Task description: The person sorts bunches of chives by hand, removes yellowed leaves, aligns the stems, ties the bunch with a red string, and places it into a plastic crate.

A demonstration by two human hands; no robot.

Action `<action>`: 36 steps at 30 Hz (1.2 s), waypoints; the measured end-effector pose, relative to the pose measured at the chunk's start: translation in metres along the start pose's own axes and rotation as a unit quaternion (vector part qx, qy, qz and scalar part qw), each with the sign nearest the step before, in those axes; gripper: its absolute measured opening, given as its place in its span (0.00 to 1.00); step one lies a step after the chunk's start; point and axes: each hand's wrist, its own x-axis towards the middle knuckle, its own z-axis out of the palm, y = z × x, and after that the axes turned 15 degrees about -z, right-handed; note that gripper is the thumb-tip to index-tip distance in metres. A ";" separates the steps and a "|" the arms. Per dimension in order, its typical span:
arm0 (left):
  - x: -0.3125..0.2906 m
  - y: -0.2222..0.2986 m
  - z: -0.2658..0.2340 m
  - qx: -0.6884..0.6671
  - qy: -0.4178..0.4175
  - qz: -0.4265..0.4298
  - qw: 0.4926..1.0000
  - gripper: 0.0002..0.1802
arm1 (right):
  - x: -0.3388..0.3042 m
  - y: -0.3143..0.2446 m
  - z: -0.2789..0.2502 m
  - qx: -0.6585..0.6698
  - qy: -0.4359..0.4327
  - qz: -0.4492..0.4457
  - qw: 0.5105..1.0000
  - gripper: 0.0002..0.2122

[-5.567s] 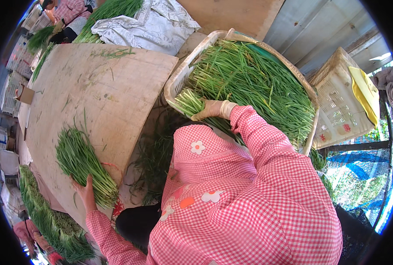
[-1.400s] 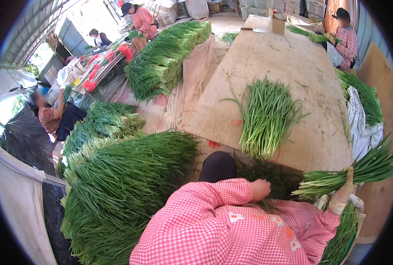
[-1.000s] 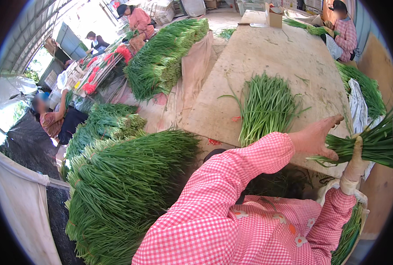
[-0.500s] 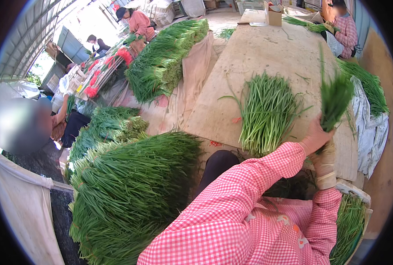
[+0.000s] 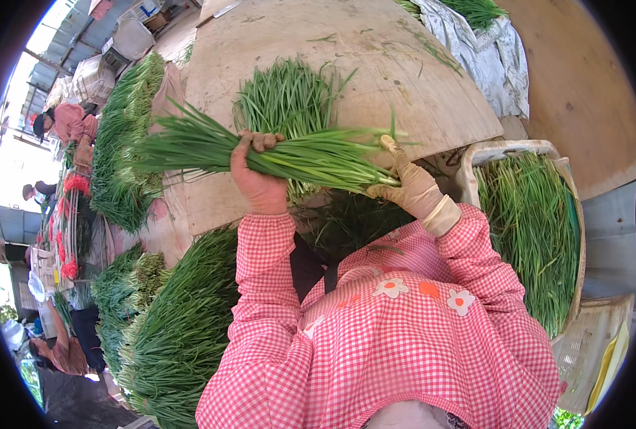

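A bunch of long green garlic chives lies crosswise in front of my chest, its leafy tips to the left and pale stem ends to the right. My bare left hand is closed around its middle. My right hand, in a tan glove, cups the stem ends, with thumb above and fingers below. Just beyond, a loose pile of garlic chives rests on the wooden board, its near part hidden behind the held bunch.
To my right stands a pale crate filled with chives. Big stacks of chives lie at my left, with another row farther off. A whitish sheet hangs by the board. Several people work at the left, one in a pink top.
The bunch, formerly upright at the right, is now held level before me, and both hands have moved apart along it. My view has turned right and downward, bringing the crate into sight.
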 end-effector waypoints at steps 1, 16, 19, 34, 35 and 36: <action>-0.002 0.004 -0.005 0.006 -0.011 0.003 1.000 0.05 | -0.005 0.006 0.005 0.019 0.003 -0.010 1.000 0.32; -0.013 0.018 -0.039 -0.155 -0.202 -0.130 0.958 0.06 | -0.033 -0.022 -0.016 0.310 0.027 0.022 0.950 0.26; -0.013 0.013 -0.039 -0.090 -0.174 -0.125 0.973 0.07 | -0.020 -0.025 0.012 0.530 0.053 0.016 0.846 0.23; -0.027 0.027 -0.065 -0.165 -0.162 -0.141 0.963 0.07 | -0.054 0.009 -0.045 0.360 0.154 0.083 0.917 0.15; -0.026 0.022 -0.063 -0.163 -0.167 -0.151 0.961 0.07 | -0.050 0.014 -0.037 0.355 0.069 0.073 0.929 0.22; -0.026 0.019 -0.061 -0.156 -0.171 -0.156 0.960 0.07 | -0.038 -0.002 -0.023 0.323 0.029 0.073 0.943 0.27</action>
